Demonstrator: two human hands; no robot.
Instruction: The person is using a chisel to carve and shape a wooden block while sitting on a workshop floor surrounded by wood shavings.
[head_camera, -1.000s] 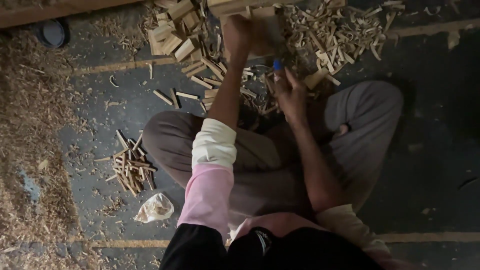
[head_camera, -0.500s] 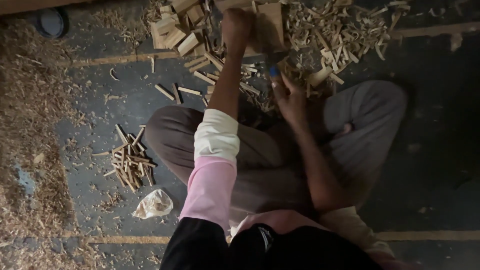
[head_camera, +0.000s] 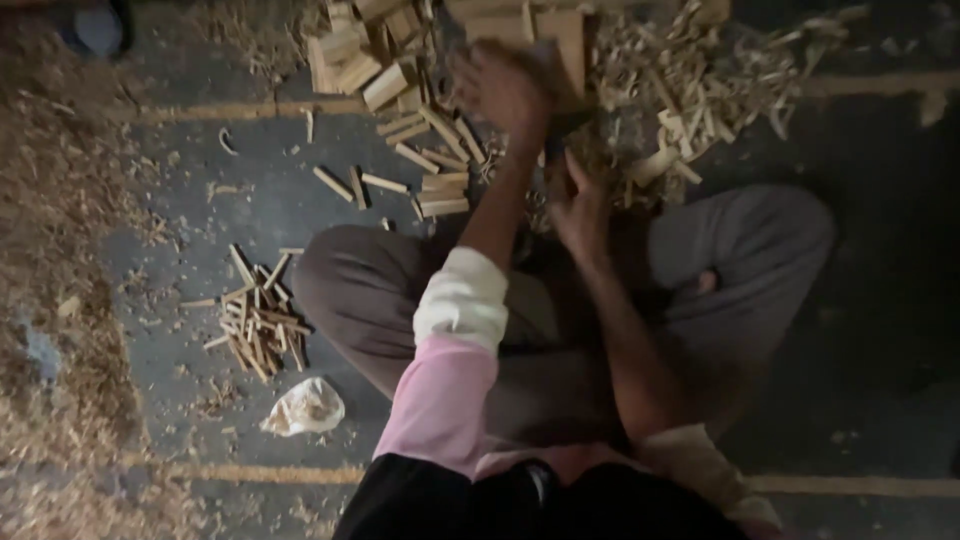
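Note:
I sit cross-legged on a dark floor. My left hand (head_camera: 500, 85), blurred, reaches forward and grips a pale wooden block (head_camera: 562, 40) standing at the edge of a heap of cut wood pieces (head_camera: 400, 80). My right hand (head_camera: 580, 205) is just in front of my knees, closed around the handle of a dark tool (head_camera: 567, 124) that points up toward the block. Wood chips and shavings (head_camera: 700, 80) lie to the right of the block.
A small bundle of thin sticks (head_camera: 258, 320) lies on the floor at my left, with a crumpled white bag (head_camera: 305, 408) near it. Sawdust (head_camera: 50, 250) covers the left side. A dark round object (head_camera: 98, 28) sits at the top left corner.
Both hands stay at the block; my left hand has dropped slightly and is now blurred. The blue end of the tool seen above my right hand no longer shows.

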